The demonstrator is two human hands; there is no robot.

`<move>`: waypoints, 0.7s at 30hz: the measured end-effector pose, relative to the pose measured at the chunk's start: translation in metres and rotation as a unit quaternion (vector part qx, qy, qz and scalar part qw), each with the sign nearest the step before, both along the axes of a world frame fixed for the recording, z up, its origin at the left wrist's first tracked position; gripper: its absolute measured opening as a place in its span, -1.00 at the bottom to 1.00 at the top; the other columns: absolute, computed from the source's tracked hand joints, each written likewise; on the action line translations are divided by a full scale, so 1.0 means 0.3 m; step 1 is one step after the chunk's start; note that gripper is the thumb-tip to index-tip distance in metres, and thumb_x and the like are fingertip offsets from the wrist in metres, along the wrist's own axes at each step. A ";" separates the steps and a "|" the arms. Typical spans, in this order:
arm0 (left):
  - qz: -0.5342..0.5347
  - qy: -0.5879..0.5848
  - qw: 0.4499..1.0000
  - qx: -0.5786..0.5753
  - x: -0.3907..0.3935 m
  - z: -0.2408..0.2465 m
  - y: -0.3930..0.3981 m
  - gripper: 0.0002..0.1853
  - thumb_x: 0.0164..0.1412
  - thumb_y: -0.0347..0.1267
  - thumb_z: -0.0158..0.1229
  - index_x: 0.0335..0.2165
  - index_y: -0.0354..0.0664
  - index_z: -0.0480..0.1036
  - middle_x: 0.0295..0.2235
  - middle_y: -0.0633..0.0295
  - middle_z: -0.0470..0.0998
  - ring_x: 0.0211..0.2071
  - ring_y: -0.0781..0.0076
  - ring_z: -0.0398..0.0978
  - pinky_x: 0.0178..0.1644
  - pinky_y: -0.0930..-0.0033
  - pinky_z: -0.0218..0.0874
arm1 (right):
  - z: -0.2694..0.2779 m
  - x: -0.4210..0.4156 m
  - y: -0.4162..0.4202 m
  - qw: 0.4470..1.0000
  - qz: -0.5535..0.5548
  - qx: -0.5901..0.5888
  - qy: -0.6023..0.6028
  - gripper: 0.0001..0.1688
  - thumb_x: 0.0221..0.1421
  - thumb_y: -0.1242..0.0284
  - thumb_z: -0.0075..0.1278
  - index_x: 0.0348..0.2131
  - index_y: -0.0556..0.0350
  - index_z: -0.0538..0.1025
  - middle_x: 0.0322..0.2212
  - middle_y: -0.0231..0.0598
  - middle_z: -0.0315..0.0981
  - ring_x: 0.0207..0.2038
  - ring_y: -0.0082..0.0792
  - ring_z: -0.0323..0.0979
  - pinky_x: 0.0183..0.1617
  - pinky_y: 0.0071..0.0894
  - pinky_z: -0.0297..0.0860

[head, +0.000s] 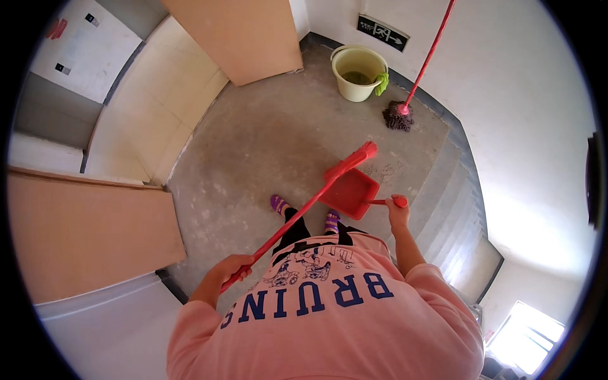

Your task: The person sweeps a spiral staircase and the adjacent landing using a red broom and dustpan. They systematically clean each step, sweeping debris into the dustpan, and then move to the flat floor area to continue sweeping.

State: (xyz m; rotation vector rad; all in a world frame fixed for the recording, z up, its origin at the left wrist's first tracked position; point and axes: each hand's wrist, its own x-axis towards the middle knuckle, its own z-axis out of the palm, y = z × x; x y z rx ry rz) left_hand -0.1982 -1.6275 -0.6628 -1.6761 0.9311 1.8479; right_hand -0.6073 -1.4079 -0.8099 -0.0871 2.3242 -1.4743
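My left hand [233, 269] grips the upper part of a long red broom handle [295, 217], which slants up to the right in view. The broom's red bristles [369, 150] are beyond the far side of a red plastic dustpan [349, 194], and the broom crosses over the pan's left corner. I cannot tell whether the bristles touch the floor. My right hand [399, 214] is closed around the dustpan's short handle [378, 202]. A patch of grey dust and debris [385, 170] lies on the concrete floor just right of the bristles.
Stairs [439, 190] descend on the right, close to the dustpan. A cream bucket [357, 92] with a green cloth [382, 84] over its rim stands by the wall. Beside it, a mop [398, 116] stands upright. Wooden doors [247, 38] border the landing.
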 end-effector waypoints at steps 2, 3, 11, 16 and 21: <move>0.001 0.037 0.999 -0.009 0.028 -0.025 -0.005 -0.74 0.15 -0.25 -0.05 -0.37 -0.25 0.38 -0.68 0.28 0.36 -0.74 0.59 0.20 -0.66 0.53 0.05 | -0.021 -0.001 0.012 1.000 -0.008 -0.012 -0.012 -0.71 -0.20 0.47 0.12 -0.35 0.09 0.46 -0.50 -0.38 0.37 -0.44 -0.53 0.30 -0.35 -0.52 0.27; 0.002 0.056 0.998 -0.012 0.031 -0.040 -0.006 -0.72 0.15 -0.24 -0.06 -0.33 -0.25 0.40 -0.67 0.28 0.37 -0.75 0.59 0.21 -0.67 0.53 0.06 | -0.035 0.000 0.020 1.000 -0.011 -0.014 -0.013 -0.71 -0.19 0.48 0.12 -0.35 0.09 0.45 -0.51 -0.39 0.36 -0.45 -0.54 0.29 -0.37 -0.53 0.26; -0.177 -0.007 0.942 -0.283 -0.052 -0.231 -0.056 -0.69 0.14 -0.20 -0.06 -0.28 -0.18 0.43 -0.69 0.21 0.39 -0.75 0.52 0.27 -0.71 0.48 0.09 | -0.052 0.009 0.031 1.000 -0.023 -0.005 -0.018 -0.73 -0.18 0.49 0.11 -0.36 0.11 0.44 -0.53 -0.41 0.35 -0.48 -0.57 0.27 -0.41 -0.55 0.25; -0.097 -0.008 0.987 -0.129 -0.039 -0.226 -0.011 -0.70 0.14 -0.23 -0.03 -0.33 -0.26 0.44 -0.65 0.19 0.43 -0.68 0.51 0.33 -0.61 0.49 0.18 | -0.023 0.011 0.029 1.000 -0.022 -0.008 -0.020 -0.75 -0.19 0.48 0.11 -0.39 0.12 0.45 -0.47 -0.34 0.38 -0.39 -0.49 0.31 -0.28 -0.49 0.27; -0.013 0.040 0.999 -0.016 0.026 -0.176 0.092 -0.74 0.19 -0.25 -0.08 -0.37 -0.23 0.41 -0.71 0.26 0.33 -0.74 0.55 0.22 -0.67 0.51 0.04 | 0.007 0.012 0.005 0.998 -0.039 0.009 -0.039 -0.76 -0.19 0.48 0.11 -0.41 0.11 0.45 -0.46 -0.34 0.40 -0.36 -0.47 0.33 -0.23 -0.47 0.28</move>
